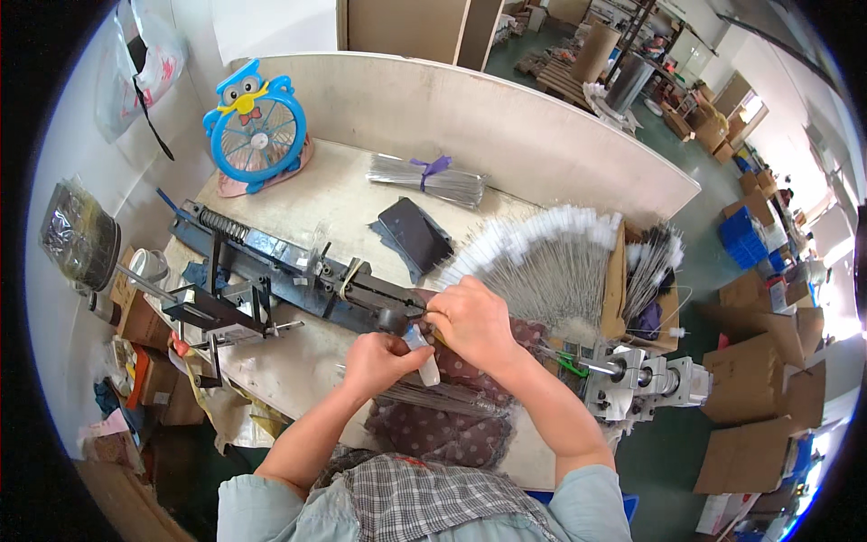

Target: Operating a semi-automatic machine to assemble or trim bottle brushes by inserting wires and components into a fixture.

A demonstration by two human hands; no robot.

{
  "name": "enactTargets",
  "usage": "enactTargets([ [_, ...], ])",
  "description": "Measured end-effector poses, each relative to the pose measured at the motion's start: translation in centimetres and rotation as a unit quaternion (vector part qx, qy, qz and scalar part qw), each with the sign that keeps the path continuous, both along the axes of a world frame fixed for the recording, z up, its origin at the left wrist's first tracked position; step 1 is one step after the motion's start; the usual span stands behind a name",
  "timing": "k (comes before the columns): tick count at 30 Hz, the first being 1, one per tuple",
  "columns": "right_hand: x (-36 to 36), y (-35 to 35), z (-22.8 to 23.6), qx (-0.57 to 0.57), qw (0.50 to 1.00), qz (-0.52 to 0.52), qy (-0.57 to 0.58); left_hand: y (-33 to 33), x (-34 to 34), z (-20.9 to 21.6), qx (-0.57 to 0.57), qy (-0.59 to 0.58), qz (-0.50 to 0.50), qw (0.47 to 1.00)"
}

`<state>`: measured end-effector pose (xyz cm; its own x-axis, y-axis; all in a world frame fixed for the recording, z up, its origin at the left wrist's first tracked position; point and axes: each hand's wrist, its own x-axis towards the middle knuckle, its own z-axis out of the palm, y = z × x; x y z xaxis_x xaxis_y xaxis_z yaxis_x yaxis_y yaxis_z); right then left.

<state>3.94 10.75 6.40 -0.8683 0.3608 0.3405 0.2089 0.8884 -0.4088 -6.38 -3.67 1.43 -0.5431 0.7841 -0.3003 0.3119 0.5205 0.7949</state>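
My left hand point(377, 363) is closed, its thumb pressed against a white, tape-like handle point(427, 366) that slants down beside the fixture's near end. A round grey metal piece point(392, 319) sits just above those fingers. My right hand point(471, 321) is pinched at the tip of a long dark metal bench fixture point(312, 282); whatever its fingertips hold is hidden. Below both hands, thin metal wires point(442, 398) lie across a brown polka-dot cloth point(433, 436). To the right of my right hand spreads a fan of wires with white tips point(542, 257).
A dark phone point(414, 237) and a wire bundle with a purple tie point(429, 179) lie farther back. A blue fan point(257, 135) stands back left. A metal clamp device point(646, 384) juts out at right, near an open carton point(617, 280). A low partition point(506, 117) borders the table.
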Motion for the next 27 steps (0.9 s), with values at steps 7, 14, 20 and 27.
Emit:
enactTargets([
  [7, 4.0, -1.0, 1.2, 0.016, 0.989, -0.022, 0.143, 0.1, 1.7, -1.7, 0.13, -0.165, 0.047, 0.977],
  [14, 7.8, -1.8, -5.0, -0.065, 0.995, 0.005, 0.074, 1.5, 4.7, -2.1, 0.223, -0.31, 0.152, 0.912],
  [20, 4.5, -1.1, -7.3, -0.024, 0.999, 0.005, 0.025, -0.1, 1.3, -3.3, 0.038, 0.001, -0.024, 0.999],
  [27, 6.0, -1.3, -4.2, -0.085, 0.996, 0.026, -0.004, -8.9, -6.0, -6.9, 0.252, -0.357, 0.328, 0.838],
])
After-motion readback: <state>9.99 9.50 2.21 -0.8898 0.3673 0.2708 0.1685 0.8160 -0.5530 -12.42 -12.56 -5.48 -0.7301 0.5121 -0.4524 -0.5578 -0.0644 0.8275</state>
